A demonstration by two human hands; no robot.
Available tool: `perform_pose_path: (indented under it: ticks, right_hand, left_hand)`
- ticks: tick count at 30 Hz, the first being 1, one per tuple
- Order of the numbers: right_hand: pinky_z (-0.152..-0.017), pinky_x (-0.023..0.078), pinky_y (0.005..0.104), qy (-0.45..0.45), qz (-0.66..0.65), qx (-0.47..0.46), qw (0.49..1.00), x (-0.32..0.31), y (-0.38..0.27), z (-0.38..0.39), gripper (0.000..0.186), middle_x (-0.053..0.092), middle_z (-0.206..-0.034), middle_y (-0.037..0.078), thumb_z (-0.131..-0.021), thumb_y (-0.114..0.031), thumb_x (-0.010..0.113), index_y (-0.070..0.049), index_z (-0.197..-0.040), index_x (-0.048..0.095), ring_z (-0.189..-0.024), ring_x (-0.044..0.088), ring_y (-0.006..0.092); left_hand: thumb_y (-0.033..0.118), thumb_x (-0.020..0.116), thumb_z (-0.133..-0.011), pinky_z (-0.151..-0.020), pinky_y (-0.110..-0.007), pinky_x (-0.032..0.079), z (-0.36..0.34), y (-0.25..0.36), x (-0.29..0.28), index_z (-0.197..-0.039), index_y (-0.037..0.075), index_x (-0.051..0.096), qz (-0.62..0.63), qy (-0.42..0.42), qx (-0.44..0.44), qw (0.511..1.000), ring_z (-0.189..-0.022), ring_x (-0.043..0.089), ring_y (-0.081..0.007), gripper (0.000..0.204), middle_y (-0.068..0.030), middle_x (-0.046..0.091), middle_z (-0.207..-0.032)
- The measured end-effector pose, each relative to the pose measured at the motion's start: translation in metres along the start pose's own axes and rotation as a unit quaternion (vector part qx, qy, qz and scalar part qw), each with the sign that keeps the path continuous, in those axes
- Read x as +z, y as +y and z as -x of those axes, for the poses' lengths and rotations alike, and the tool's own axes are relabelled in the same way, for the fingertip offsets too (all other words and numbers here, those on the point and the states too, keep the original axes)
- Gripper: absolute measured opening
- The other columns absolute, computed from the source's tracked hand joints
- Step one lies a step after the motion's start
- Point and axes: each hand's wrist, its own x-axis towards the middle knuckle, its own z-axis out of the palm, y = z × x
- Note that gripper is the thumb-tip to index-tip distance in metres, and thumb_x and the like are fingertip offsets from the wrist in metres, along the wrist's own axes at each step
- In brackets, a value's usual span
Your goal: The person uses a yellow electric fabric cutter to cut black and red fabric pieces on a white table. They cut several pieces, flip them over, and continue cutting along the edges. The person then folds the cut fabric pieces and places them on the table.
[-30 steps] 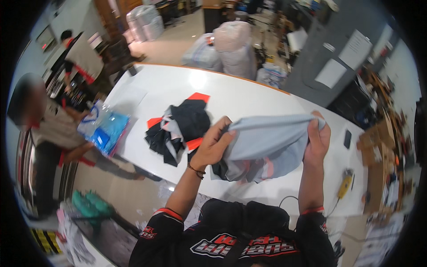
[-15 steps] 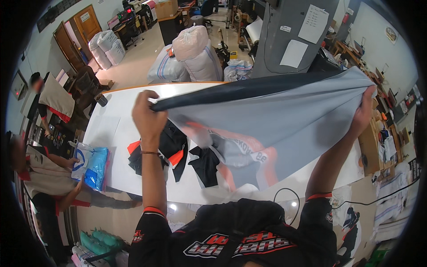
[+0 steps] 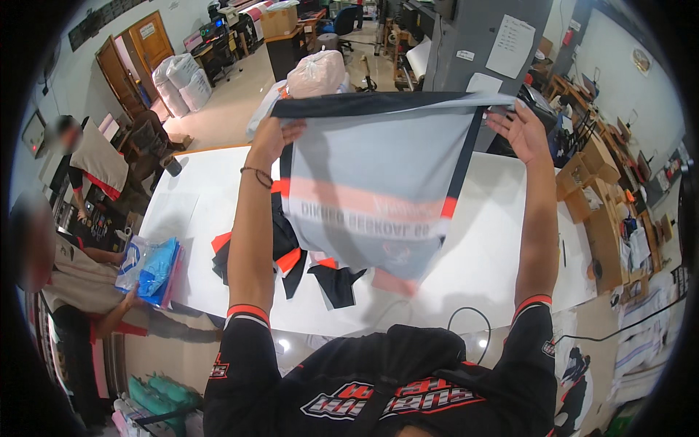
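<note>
A thin grey fabric panel [image 3: 378, 149] hangs spread between my raised hands above the white table [image 3: 495, 240]. Black strips edge its top and sides, and a faded orange-red band with lettering shows in its lower part. My left hand [image 3: 274, 140] grips the panel near its upper left corner. At the upper right corner my right hand [image 3: 520, 132] pinches the top edge, with some of its fingers fanned out. Behind my left forearm and beside the panel lie black and orange cloth pieces [image 3: 287, 237]. A smaller black cloth piece [image 3: 335, 284] rests nearer to me.
To the left, a person [image 3: 80, 277] holds a clear and blue plastic package [image 3: 154, 269]. A dark cup [image 3: 172, 166] stands at the table's far left corner. Stuffed sacks [image 3: 314, 74] sit beyond the far edge, next to a grey pillar [image 3: 473, 51]. Cardboard boxes [image 3: 590, 175] line the right.
The panel went from slanted and bunched to hanging nearly square to me. My right hand moved inward and to the left; my left hand shifted slightly right and up.
</note>
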Motion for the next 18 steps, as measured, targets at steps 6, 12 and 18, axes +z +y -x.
perform_pose_path:
  ticks: [6,12,18]
  right_hand:
    - [-0.117,0.035,0.0637,-0.151,-0.097,-0.158,0.971,-0.019,-0.066,0.045,0.038,0.053,-0.144,0.021,-0.106,-0.02,0.049,0.002,-0.137,0.048,-0.132,0.052,0.038]
    - [-0.108,0.046,0.0499,-0.046,-0.003,-0.135,0.99,-0.098,-0.068,0.181,0.04,0.057,-0.14,0.016,-0.108,-0.021,0.047,0.001,-0.141,0.046,-0.128,0.057,0.0297]
    - [-0.08,0.062,0.0438,0.164,0.213,-0.005,0.963,-0.147,0.063,0.263,0.035,0.067,-0.114,0.014,-0.096,-0.011,0.059,-0.002,-0.13,0.056,-0.102,0.071,0.0351]
  left_hand:
    - [0.022,0.04,-0.109,-0.107,-0.038,0.047,0.027,0.072,0.051,-0.145,0.006,0.053,0.051,-0.077,0.256,0.962,-0.121,0.06,-0.0219,0.041,-0.0111,0.06,-0.137]
    - [0.017,0.039,-0.11,-0.114,-0.037,0.041,0.11,0.018,0.041,-0.141,-0.01,0.052,0.038,-0.109,0.24,0.964,-0.133,0.054,-0.0235,0.043,-0.0169,0.056,-0.144]
    - [-0.016,0.044,-0.09,-0.111,-0.031,0.041,0.152,-0.127,0.013,-0.136,-0.001,0.062,-0.165,-0.077,0.118,0.976,-0.124,0.06,-0.0198,0.052,-0.0115,0.066,-0.133]
